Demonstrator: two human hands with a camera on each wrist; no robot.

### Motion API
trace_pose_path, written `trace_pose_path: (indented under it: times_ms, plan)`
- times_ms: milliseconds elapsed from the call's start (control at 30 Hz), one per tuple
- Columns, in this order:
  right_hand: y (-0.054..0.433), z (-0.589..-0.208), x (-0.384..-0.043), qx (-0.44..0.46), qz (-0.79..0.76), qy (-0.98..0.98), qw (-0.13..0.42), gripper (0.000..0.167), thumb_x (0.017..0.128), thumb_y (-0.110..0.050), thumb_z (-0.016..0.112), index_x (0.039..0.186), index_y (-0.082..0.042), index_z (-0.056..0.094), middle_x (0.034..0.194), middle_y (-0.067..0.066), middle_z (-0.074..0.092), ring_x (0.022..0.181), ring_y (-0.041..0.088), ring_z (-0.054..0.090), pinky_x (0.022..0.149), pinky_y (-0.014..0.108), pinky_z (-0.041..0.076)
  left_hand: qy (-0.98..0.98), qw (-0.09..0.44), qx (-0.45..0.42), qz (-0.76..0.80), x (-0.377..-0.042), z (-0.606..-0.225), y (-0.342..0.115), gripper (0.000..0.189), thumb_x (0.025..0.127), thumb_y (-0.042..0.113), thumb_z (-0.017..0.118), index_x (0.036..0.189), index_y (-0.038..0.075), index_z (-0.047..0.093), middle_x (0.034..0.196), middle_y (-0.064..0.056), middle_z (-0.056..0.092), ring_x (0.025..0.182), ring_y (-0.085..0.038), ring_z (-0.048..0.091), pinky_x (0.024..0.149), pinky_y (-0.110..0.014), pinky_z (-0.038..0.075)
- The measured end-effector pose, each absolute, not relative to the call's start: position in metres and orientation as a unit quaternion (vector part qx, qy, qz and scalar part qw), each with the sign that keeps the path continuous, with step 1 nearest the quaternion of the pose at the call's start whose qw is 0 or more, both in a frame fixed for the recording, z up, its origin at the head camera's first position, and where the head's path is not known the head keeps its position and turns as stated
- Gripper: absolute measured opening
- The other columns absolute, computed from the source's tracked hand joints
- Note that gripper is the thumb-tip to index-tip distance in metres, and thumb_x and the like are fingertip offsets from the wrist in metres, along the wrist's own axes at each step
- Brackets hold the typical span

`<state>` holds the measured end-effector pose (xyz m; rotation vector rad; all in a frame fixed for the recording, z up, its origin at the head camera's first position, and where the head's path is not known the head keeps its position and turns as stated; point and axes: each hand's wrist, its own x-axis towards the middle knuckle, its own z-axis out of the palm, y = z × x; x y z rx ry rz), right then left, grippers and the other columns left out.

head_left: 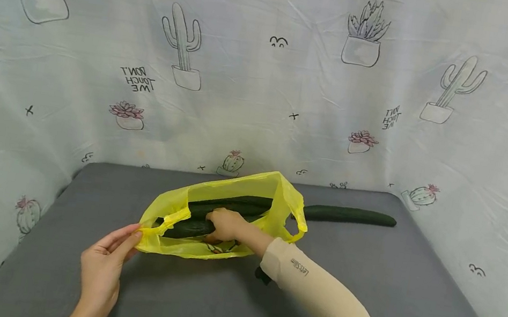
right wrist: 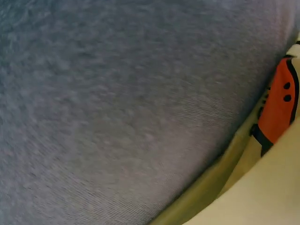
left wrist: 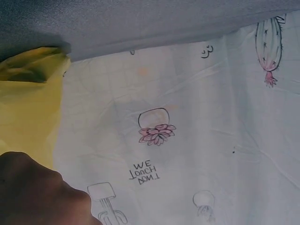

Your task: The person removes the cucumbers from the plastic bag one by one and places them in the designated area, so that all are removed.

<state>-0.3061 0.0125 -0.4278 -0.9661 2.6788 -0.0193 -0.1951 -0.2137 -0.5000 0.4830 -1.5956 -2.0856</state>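
A yellow plastic bag (head_left: 231,183) lies on its side in the head view, its mouth facing me. My left hand (head_left: 106,257) pinches the left edge of that mouth between thumb and fingers. Reaching inside, my right hand (head_left: 226,224) grips a dark green cucumber (head_left: 190,228) near its right end; its fingertips are partly hidden. Behind it in the bag lie more cucumbers (head_left: 238,202). The left wrist view shows the dark back of the left hand (left wrist: 40,194) beside the yellow bag (left wrist: 33,112). Mostly table and printed bag fill the right wrist view.
Another cucumber (head_left: 350,216) lies on the grey table (head_left: 363,282), right of the bag. A small dark object (head_left: 263,275) shows under the right sleeve (head_left: 326,304). White printed cloth (head_left: 264,84) hangs behind and along both sides of the table.
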Motion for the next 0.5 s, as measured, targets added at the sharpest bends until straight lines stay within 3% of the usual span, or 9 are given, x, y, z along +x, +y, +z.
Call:
trace_pose_path:
  times_ms: [100,267,400,500]
  plan:
    - [0.012,-0.422,-0.307,-0.342,-0.028,0.924,0.167,0.055,0.086,-0.043,0.062,0.131,-0.013,0.051,0.125,0.003,0.057,0.114,0.02,0.053,0.085,0.029,0.051,-0.574,0.231,0.187,-0.763,-0.192,-0.496,-0.217,0.046,0.066,0.02,0.083,0.107,0.004,0.069,0.103,-0.01,0.069,0.087,-0.02,0.067,0.066,-0.028,0.056]
    - [0.017,-0.415,-0.309,-0.38,-0.069,0.901,0.198,0.053,0.087,-0.038,0.063,0.129,-0.009,0.052,0.127,0.004,0.056,0.117,0.02,0.051,0.094,0.026,0.046,-0.582,0.211,0.192,-0.761,-0.182,-0.482,-0.214,0.047,0.07,0.021,0.082,0.111,0.003,0.067,0.1,-0.003,0.071,0.085,-0.014,0.068,0.065,-0.023,0.056]
    - [0.024,-0.406,-0.31,-0.401,-0.083,0.892,0.191,0.053,0.088,-0.036,0.061,0.132,-0.009,0.05,0.131,0.005,0.052,0.121,0.02,0.048,0.098,0.027,0.043,-0.582,0.201,0.169,-0.769,-0.174,-0.467,-0.21,0.047,0.075,0.016,0.078,0.116,-0.001,0.063,0.099,0.001,0.071,0.086,-0.011,0.067,0.067,-0.023,0.056]
    - [0.029,-0.395,-0.312,-0.409,-0.097,0.893,0.164,0.056,0.088,-0.038,0.06,0.135,-0.009,0.047,0.134,0.007,0.05,0.121,0.02,0.049,0.098,0.028,0.043,-0.576,0.213,0.171,-0.77,-0.181,-0.476,-0.212,0.047,0.073,0.018,0.079,0.115,0.001,0.065,0.101,-0.003,0.07,0.087,-0.014,0.067,0.068,-0.024,0.056]
